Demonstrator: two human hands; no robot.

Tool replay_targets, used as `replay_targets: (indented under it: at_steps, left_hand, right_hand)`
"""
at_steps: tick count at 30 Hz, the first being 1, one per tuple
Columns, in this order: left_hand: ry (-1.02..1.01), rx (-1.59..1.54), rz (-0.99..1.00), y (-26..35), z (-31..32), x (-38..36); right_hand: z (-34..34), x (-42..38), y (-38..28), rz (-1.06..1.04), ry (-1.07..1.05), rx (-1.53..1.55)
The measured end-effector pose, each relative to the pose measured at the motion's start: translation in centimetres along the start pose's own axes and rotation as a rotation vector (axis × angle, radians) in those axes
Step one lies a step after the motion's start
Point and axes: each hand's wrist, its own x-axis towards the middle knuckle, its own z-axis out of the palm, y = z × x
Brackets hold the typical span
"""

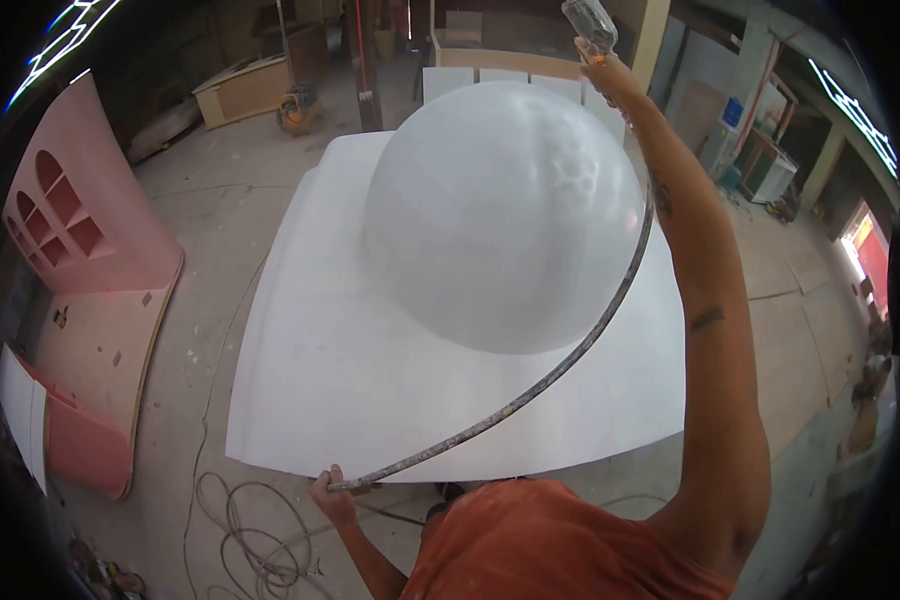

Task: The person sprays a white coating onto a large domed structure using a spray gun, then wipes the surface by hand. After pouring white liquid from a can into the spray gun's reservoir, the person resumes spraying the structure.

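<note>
My right hand [612,84] is raised at the far right of a large white dome [480,220]. Its fingers are closed around a spray gun, whose clear cup [590,24] shows above the hand; most of the gun body is hidden. A dark, paint-spotted hose [530,393] droops from near my right arm across the white board [340,370] under the dome. My left hand [336,496] grips the hose's lower end, just off the board's near edge. Glossy highlights show on the dome's upper right.
Coiled hose [255,540] lies on the floor at lower left. A pink curved cabinet with arched niches [100,210] stands at left. A wooden counter [242,92] and a yellow-orange machine [297,108] are behind. White panels [448,82] stand beyond the dome.
</note>
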Motion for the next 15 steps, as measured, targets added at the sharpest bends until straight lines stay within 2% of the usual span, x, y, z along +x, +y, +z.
replay_targets:
  at_steps: [1,2,4,8,11,13,15]
  left_hand:
    - [-0.046,-0.014,-0.026,0.2,-0.4,0.1]
    - [-0.087,-0.033,-0.050,0.2,-0.6,0.3]
    - [-0.064,-0.102,-0.077,-0.3,-0.7,0.0]
    - [0.022,-0.213,-0.142,-1.1,-0.1,0.1]
    - [-0.023,-0.193,-0.205,-1.0,-0.8,0.6]
    - [-0.025,-0.204,-0.250,1.0,-1.0,1.7]
    - [-0.029,-0.224,-0.306,1.8,-0.8,2.4]
  right_hand:
    - [-0.5,-1.3,-0.8,0.014,-0.107,0.176]
    - [-1.0,-2.5,-1.9,0.018,-0.108,0.176]
    - [-1.7,-5.3,-3.5,0.119,-0.294,0.480]
    - [-3.1,-10.4,-5.1,0.078,-0.399,0.620]
    - [-3.5,-13.6,-5.4,0.094,-0.428,0.703]
    - [-4.1,-15.1,-5.7,0.000,-0.445,0.727]
    - [-3.8,-14.9,-5.7,-0.003,-0.454,0.704]
